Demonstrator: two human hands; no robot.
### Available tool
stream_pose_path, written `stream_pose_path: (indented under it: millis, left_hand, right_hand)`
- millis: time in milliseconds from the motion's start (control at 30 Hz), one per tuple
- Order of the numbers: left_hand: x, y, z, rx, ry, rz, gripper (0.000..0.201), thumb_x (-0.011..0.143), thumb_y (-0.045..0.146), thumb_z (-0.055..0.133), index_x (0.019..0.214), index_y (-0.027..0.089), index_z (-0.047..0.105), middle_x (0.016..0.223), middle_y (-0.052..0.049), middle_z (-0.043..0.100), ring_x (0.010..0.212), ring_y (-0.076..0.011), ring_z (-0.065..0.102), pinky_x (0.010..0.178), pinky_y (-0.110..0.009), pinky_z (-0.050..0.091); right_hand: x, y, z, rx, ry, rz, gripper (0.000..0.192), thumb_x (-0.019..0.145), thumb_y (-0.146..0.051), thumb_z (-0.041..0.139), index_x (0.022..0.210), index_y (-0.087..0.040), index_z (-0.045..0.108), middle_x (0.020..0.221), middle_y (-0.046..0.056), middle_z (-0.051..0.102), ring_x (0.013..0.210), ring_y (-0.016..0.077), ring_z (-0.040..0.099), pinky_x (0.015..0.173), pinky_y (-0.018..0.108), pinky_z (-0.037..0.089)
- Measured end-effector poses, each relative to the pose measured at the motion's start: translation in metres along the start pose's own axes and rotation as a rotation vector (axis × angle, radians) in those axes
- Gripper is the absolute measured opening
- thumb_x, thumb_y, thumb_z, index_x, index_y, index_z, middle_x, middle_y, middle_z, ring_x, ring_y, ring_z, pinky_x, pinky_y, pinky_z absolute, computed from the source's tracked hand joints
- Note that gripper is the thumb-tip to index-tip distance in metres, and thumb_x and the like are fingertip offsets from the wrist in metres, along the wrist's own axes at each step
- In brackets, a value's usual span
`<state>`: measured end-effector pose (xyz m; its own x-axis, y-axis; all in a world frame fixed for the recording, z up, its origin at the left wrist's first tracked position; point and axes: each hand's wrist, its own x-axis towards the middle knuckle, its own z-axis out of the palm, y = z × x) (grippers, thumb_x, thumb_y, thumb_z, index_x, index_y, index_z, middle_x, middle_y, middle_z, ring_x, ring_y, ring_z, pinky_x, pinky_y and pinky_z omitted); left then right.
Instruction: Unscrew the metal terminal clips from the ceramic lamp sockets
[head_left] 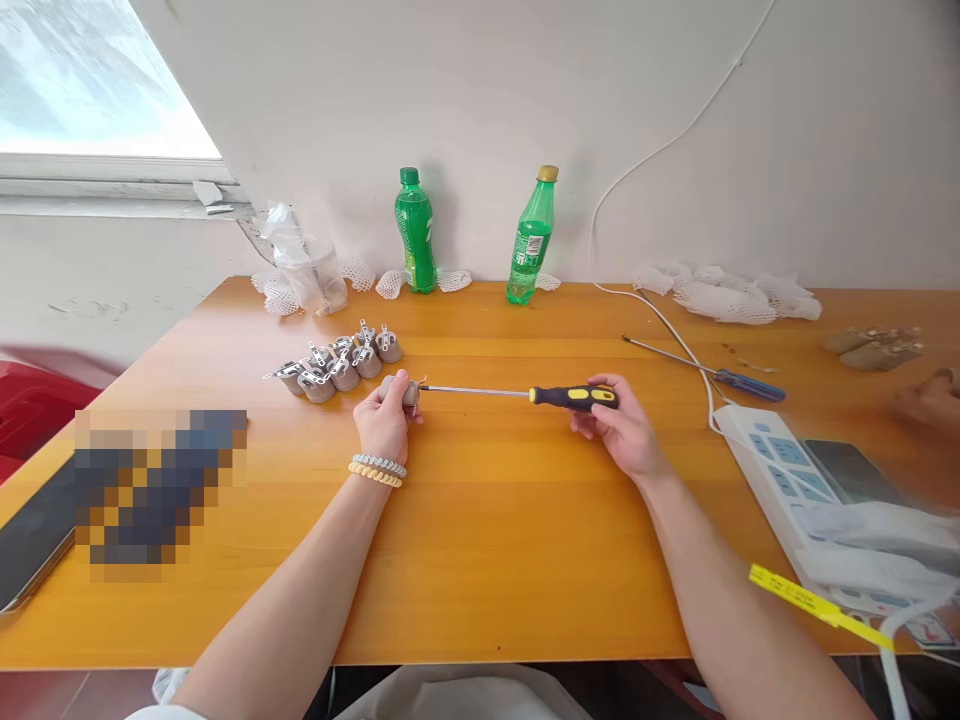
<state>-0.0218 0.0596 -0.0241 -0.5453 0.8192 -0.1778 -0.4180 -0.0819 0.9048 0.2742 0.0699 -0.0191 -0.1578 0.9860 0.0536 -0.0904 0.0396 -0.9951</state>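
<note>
Near the middle of the table, my left hand is closed around a small grey-brown cylindrical part with metal bits at its right end. My right hand grips the black and yellow handle of a screwdriver, held level. Its shaft points left, and the tip is at the metal end of the part; whether it sits in a screw is too small to tell. Just beyond my left hand stands a cluster of similar grey cylinders with metal strips on top.
Two green bottles, one upright and one tilted, stand by the wall. A blue-handled screwdriver lies right, near a white power strip and cable. A dark phone-like slab lies left. Another person's hand is at far right.
</note>
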Motion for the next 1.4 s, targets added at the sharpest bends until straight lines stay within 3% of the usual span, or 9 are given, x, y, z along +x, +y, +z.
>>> stream_pose_path:
  millis: [167,333,433,633,767,1133,1300,1400]
  left_hand:
    - [-0.0004,0.0002,-0.0002,0.03,-0.013,0.047,0.036,0.066,0.038,0.076,0.056,0.016,0.05,0.05,0.004,0.044,0.042,-0.0085,0.043,0.035,-0.024,0.038]
    - [-0.0006,0.0006,-0.0007,0.031,-0.007,0.073,0.039,0.067,0.038,0.075,0.053,0.017,0.046,0.049,0.005,0.041,0.04,-0.0079,0.041,0.034,-0.024,0.037]
    - [-0.0017,0.0013,0.0001,0.027,-0.023,0.075,0.041,0.067,0.038,0.074,0.051,0.017,0.043,0.049,0.005,0.04,0.04,-0.0075,0.04,0.034,-0.023,0.036]
    - [-0.0001,0.0004,-0.0006,0.022,0.012,0.067,0.04,0.065,0.039,0.077,0.053,0.017,0.045,0.049,0.006,0.039,0.042,-0.0075,0.04,0.035,-0.023,0.038]
    - [0.002,-0.0007,-0.0018,0.017,0.019,0.063,0.04,0.064,0.04,0.077,0.054,0.016,0.047,0.05,0.005,0.042,0.043,-0.0079,0.042,0.035,-0.023,0.038]
    - [0.0003,-0.0002,-0.0007,0.001,0.033,0.048,0.038,0.063,0.038,0.078,0.055,0.016,0.049,0.052,0.004,0.044,0.044,-0.0085,0.043,0.036,-0.024,0.038]
    - [0.0004,-0.0011,-0.0012,0.006,0.031,0.051,0.037,0.063,0.038,0.078,0.055,0.016,0.049,0.053,0.004,0.045,0.045,-0.0086,0.043,0.036,-0.024,0.037]
    - [0.0002,-0.0019,-0.0012,0.009,0.024,0.049,0.037,0.063,0.039,0.078,0.056,0.016,0.049,0.053,0.004,0.044,0.045,-0.0085,0.043,0.036,-0.023,0.038]
  right_hand:
    - [0.0014,0.0022,-0.0014,-0.083,0.025,0.024,0.033,0.082,-0.048,0.06,0.099,-0.025,0.043,0.067,0.0,0.067,0.048,0.0137,0.057,0.046,0.026,0.038]
    - [0.002,0.0068,-0.0041,-0.232,0.102,0.053,0.043,0.081,-0.064,0.053,0.084,-0.021,0.05,0.046,-0.002,0.055,0.037,0.0134,0.051,0.037,0.025,0.036]
    - [0.0012,0.0066,-0.0045,-0.179,0.101,0.053,0.045,0.083,-0.065,0.049,0.085,-0.02,0.053,0.05,0.0,0.058,0.041,0.0141,0.054,0.038,0.025,0.037]
    - [-0.0019,0.0041,-0.0063,0.001,-0.05,0.077,0.037,0.082,-0.046,0.055,0.109,-0.024,0.044,0.061,0.001,0.066,0.047,0.0147,0.057,0.045,0.025,0.037]
    - [-0.0029,0.0023,-0.0033,-0.051,-0.055,0.09,0.035,0.081,-0.041,0.059,0.106,-0.025,0.041,0.061,-0.001,0.066,0.047,0.0136,0.057,0.047,0.024,0.037]
    - [-0.0014,0.0034,-0.0052,-0.25,0.028,0.108,0.044,0.085,-0.063,0.047,0.081,-0.019,0.05,0.046,0.0,0.056,0.037,0.0121,0.049,0.038,0.024,0.036]
    - [-0.0026,0.0004,-0.0049,-0.023,-0.062,0.115,0.033,0.084,-0.049,0.053,0.105,-0.023,0.046,0.061,0.001,0.066,0.048,0.014,0.057,0.044,0.024,0.038]
    - [-0.0019,-0.0005,-0.003,-0.043,-0.033,0.118,0.034,0.084,-0.048,0.056,0.104,-0.025,0.043,0.059,-0.001,0.065,0.046,0.0137,0.056,0.045,0.023,0.039]
